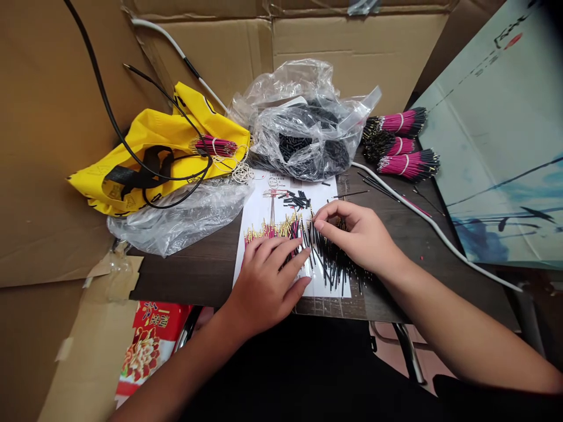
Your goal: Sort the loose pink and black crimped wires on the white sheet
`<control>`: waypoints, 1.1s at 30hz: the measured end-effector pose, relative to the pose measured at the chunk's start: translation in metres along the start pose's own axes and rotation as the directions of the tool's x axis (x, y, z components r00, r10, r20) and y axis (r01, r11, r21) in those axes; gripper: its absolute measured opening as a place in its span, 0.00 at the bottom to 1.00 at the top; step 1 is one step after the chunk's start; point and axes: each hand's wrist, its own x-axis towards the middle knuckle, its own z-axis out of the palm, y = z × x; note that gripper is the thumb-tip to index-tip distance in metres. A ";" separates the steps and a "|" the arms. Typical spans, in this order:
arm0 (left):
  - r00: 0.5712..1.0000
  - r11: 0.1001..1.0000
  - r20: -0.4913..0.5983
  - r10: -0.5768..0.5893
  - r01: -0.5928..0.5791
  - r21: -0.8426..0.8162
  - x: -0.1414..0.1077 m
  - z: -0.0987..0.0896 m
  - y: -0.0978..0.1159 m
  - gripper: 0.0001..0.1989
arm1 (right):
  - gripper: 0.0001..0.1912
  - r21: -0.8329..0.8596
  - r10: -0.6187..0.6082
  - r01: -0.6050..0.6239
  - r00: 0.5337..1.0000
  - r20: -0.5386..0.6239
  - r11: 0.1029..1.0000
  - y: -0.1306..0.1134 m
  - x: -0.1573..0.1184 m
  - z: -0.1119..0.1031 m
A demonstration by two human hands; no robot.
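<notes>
My left hand point(270, 281) lies palm down with its fingers apart over short pink wires point(251, 232) with gold tips, covering many of them. My right hand point(358, 234) has thumb and forefinger pinched together on a thin gold-tipped wire point(311, 210), mostly hidden by the fingers. Below that hand spreads a loose heap of black wires point(334, 266). Small black sleeve pieces point(299, 200) lie just beyond both hands. All of these rest on a white printed sheet point(250, 202), though some black wires reach past its right edge.
A clear plastic bag point(308, 135) of black pieces stands behind the sheet. Banded pink-and-black wire bundles point(407, 164) lie at the back right. At left is a yellow bag point(153, 132) with a black cable point(105, 111) across it. A white cable point(409, 202) crosses the dark table point(176, 275).
</notes>
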 end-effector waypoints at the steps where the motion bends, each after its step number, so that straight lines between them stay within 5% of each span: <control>1: 0.999 0.999 -0.033 -0.037 0.036 -0.040 0.002 -0.002 0.002 0.19 | 0.08 0.101 0.019 -0.021 1.000 0.016 0.995 0.000 0.000 -0.001; 6: 0.958 0.904 -0.083 -0.276 0.229 -0.362 0.019 -0.010 0.014 0.10 | 0.08 0.555 0.072 -0.072 0.997 0.023 0.829 0.001 -0.002 0.000; 10: 0.944 0.803 0.009 -0.331 0.287 -0.522 0.033 -0.006 0.021 0.08 | 0.10 0.641 0.136 -0.141 0.989 0.057 0.754 -0.004 -0.005 0.005; 17: 0.887 0.682 0.122 -0.445 0.424 -0.596 0.038 -0.008 0.020 0.09 | 0.12 0.520 0.083 -0.104 0.995 0.063 0.848 -0.008 -0.009 0.004; 21: 0.859 0.596 0.178 -0.481 0.469 -0.652 0.037 -0.014 0.018 0.10 | 0.10 0.365 0.017 -0.088 0.981 0.194 0.927 -0.010 -0.011 0.003; 27: 0.860 0.613 0.149 -0.488 0.459 -0.643 0.032 -0.013 0.015 0.09 | 0.07 0.114 -0.034 0.012 0.981 0.193 0.993 -0.013 -0.012 0.006; 33: 0.857 0.658 0.079 -0.509 0.447 -0.606 0.029 -0.011 0.014 0.10 | 0.07 0.157 -0.046 0.021 0.986 0.158 0.987 -0.011 -0.013 0.007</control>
